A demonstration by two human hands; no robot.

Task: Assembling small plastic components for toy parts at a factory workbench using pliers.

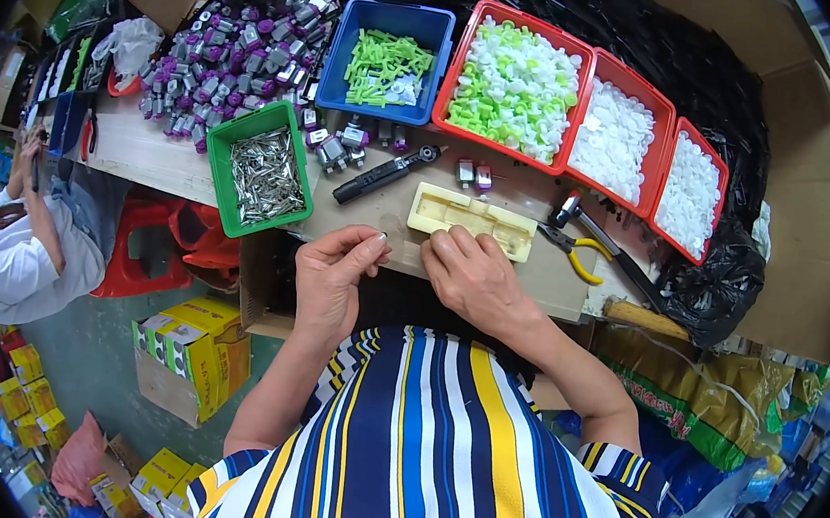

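My left hand (336, 276) is raised at the table's near edge, thumb and forefinger pinched together. Whatever sits between those fingertips is too small to make out. To its right, my right hand (481, 280) has its fingers curled under, covering the near edge of a cream moulded block (440, 208) with recesses in its top. Anything inside that hand is hidden. Behind the block stand two small motors (465, 172). A black-handled tool (383, 176) with a metal head lies beyond my left hand, and yellow-handled pliers (587, 260) rest to the right of the block.
A green bin (219, 162) holds metal pins; a blue bin (330, 81) holds green parts. Red bins (580, 125) hold white and green plastic pieces. Many purple-and-silver motors (245, 53) are heaped at back left. A hammer (616, 248) lies right. Another person (25, 261) sits at far left.
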